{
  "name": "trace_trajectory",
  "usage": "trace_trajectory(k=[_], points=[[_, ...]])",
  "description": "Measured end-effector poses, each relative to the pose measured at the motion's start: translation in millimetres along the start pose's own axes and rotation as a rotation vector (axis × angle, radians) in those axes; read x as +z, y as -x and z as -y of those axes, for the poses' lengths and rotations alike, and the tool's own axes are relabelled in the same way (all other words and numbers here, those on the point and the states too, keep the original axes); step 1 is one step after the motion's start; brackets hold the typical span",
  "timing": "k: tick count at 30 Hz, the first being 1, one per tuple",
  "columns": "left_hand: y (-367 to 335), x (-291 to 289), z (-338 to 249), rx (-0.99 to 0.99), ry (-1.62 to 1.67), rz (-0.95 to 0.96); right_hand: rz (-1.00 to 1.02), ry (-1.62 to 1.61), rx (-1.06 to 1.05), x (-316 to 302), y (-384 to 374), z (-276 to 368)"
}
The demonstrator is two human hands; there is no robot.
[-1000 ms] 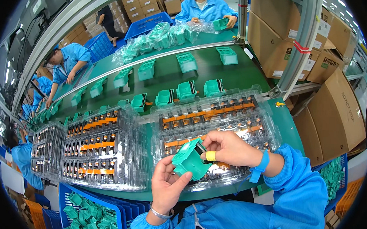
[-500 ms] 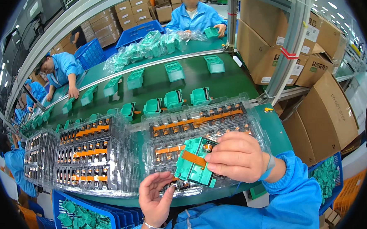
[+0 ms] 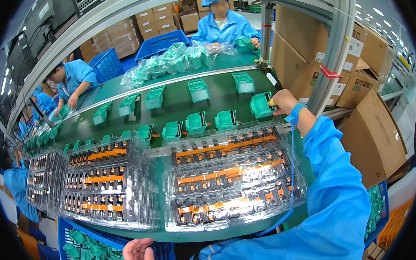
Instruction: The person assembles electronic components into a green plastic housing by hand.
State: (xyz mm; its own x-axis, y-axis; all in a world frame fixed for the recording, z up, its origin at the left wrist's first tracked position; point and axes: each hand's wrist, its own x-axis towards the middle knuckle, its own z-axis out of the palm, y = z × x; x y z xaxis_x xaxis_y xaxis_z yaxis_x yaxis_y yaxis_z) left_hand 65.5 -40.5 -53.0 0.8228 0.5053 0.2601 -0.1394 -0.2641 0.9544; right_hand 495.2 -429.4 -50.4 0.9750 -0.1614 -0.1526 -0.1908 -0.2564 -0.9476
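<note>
My right hand [image 3: 284,102] reaches far over the dark green belt, its fingers closed on the edge of a green plastic housing [image 3: 261,106] with a black strip along one side. A blue strap with a cord [image 3: 292,181] circles that wrist. Low in the picture, my left hand [image 3: 139,253] is empty, thumb and loosely curled fingers apart, beside a blue crate. Between my arms lies a clear plastic tray [image 3: 170,217] holding rows of small black-and-copper parts with orange flat cables. Other green housings [image 3: 226,120] stand in a row just beyond it.
More clear trays [image 3: 140,204] are stacked at the left. Blue crates [image 3: 66,240] of green parts stand below the table edge and at the right. A metal post [image 3: 333,56] and cardboard boxes [image 3: 372,134] rise at the right. Co-workers [image 3: 225,25] sit across and leftward.
My right hand has carried the green housing from above the near tray up and away to the belt. My left hand has dropped back toward the lower edge, away from the housing.
</note>
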Motion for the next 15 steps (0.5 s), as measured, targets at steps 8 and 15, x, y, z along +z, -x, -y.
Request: trace_trajectory(k=[8, 15], points=[[22, -45, -4, -0.108, -0.214, -0.365, 0.154, 0.405, 0.228, 25, -54, -35], [22, -61, 8, -0.103, -0.229, -0.361, 0.080, 0.693, 0.025, 21, -32, -16]])
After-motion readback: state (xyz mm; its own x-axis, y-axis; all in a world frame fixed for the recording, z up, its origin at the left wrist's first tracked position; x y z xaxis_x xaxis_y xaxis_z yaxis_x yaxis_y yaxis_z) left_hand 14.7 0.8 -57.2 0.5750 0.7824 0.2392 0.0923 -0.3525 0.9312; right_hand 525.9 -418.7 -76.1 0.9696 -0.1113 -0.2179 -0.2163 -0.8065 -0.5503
